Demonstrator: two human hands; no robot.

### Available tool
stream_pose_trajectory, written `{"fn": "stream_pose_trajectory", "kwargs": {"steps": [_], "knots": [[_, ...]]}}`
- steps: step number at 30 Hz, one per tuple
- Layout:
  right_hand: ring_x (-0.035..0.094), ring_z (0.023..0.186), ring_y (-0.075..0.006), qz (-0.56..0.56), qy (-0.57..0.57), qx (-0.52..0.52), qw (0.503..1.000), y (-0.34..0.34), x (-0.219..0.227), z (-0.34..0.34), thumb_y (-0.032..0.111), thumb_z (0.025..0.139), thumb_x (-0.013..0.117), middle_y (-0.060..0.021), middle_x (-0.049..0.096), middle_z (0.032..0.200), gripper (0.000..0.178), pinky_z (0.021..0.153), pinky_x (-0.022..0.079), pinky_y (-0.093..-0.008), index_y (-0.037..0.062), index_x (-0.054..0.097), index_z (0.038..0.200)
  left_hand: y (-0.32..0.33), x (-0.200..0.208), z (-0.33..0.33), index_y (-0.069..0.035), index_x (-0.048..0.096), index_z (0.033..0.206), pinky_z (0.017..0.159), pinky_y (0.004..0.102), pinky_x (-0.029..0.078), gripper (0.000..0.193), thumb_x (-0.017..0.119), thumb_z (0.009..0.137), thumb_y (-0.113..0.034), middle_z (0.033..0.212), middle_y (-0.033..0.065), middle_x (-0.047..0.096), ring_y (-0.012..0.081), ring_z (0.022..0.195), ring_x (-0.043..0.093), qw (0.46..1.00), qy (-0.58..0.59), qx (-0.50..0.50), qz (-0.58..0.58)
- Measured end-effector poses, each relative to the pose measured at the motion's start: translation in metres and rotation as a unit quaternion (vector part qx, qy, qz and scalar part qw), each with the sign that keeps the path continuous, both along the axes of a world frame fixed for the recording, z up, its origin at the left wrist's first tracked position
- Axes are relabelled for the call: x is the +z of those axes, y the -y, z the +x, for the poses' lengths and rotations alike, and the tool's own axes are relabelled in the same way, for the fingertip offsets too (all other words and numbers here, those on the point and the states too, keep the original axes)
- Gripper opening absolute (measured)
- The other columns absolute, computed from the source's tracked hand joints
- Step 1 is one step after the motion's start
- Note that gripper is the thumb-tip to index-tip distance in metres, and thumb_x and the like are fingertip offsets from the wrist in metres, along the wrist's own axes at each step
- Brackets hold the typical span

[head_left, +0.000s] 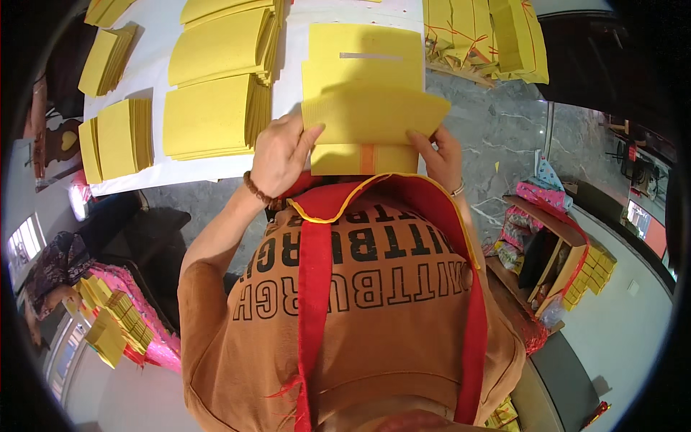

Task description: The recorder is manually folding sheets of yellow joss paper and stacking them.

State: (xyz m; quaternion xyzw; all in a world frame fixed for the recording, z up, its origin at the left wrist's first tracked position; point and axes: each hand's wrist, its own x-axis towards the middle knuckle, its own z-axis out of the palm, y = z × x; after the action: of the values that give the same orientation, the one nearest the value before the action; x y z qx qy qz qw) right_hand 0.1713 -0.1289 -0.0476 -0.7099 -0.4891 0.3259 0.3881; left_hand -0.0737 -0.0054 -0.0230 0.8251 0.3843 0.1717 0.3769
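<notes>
My left hand (282,153) and my right hand (442,157) grip the two ends of a yellow paper sheet (376,115). The sheet looks ribbed, or like several layers, and its near edge curls up between my hands. Each thumb presses on top; the other fingers are mostly hidden behind or below the paper. Underneath lies more yellow paper (365,39), with a pale grey strip across its far part and an orange band near its front edge. This paper reaches the table's near edge, close to my red apron (314,273).
Left of my hands, thick yellow paper stacks (209,119) stand on the white table (288,36), with smaller stacks (119,140) further left. Yellow bundles with red string (461,29) are at the far right. A wooden stand (551,266) and pink-covered surface (155,317) flank me.
</notes>
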Motion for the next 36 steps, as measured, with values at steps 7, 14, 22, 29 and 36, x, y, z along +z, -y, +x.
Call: {"fn": "stream_pose_trajectory", "kwargs": {"steps": [7, 14, 22, 29, 36], "knots": [[0.057, 0.064, -0.0106, 0.031, -0.106, -0.116, 0.987, -0.026, 0.006, -0.010, 0.018, 0.081, 0.067, -0.0094, 0.066, 0.082, 0.032, 0.057, 0.043, -0.0229, 0.0021, 0.061, 0.107, -0.013, -0.014, 0.018, 0.002, 0.057, 0.087, 0.048, 0.0328, 0.037, 0.027, 0.053, 0.091, -0.024, 0.051, 0.0100, 0.043, 0.0167, 0.047, 0.044, 0.971, 0.058, 0.117, -0.200], [0.061, 0.076, -0.0112, 0.020, -0.091, -0.088, 0.992, -0.033, -0.003, -0.007, 0.016, 0.076, 0.072, -0.0110, 0.067, 0.096, 0.039, 0.068, 0.048, -0.0240, 0.0026, 0.061, 0.111, -0.019, -0.023, 0.021, 0.002, 0.057, 0.084, 0.046, 0.0295, 0.034, 0.027, 0.056, 0.089, -0.024, 0.053, 0.0025, 0.042, 0.0091, 0.049, 0.038, 0.951, 0.066, 0.141, -0.268], [0.060, 0.086, -0.0119, 0.020, -0.124, -0.132, 0.983, -0.039, -0.010, -0.013, 0.012, 0.078, 0.069, -0.0125, 0.067, 0.098, 0.035, 0.075, 0.047, -0.0244, 0.0010, 0.061, 0.111, -0.021, -0.024, 0.021, -0.001, 0.051, 0.081, 0.043, 0.0254, 0.030, 0.024, 0.060, 0.087, -0.023, 0.050, -0.0016, 0.044, 0.0058, 0.047, 0.037, 0.943, 0.095, 0.168, -0.270], [0.062, 0.087, -0.0140, 0.016, -0.132, -0.151, 0.980, -0.042, -0.010, -0.016, 0.013, 0.077, 0.070, -0.0140, 0.067, 0.098, 0.036, 0.076, 0.048, -0.0255, 0.0013, 0.062, 0.110, -0.018, -0.020, 0.024, -0.003, 0.050, 0.094, 0.040, 0.0245, 0.028, 0.025, 0.063, 0.085, -0.022, 0.046, -0.0009, 0.043, 0.0056, 0.043, 0.036, 0.940, 0.134, 0.202, -0.239], [0.064, 0.090, -0.0175, 0.012, -0.109, -0.145, 0.983, -0.042, -0.007, -0.016, 0.013, 0.078, 0.069, -0.0155, 0.067, 0.100, 0.035, 0.078, 0.048, -0.0271, 0.0009, 0.062, 0.110, -0.020, 0.020, 0.051, -0.006, 0.056, 0.109, 0.087, 0.0414, 0.034, 0.033, 0.064, 0.079, -0.016, 0.110, 0.0122, 0.056, 0.0311, 0.104, 0.048, 0.972, -0.008, 0.013, 0.233]]}}
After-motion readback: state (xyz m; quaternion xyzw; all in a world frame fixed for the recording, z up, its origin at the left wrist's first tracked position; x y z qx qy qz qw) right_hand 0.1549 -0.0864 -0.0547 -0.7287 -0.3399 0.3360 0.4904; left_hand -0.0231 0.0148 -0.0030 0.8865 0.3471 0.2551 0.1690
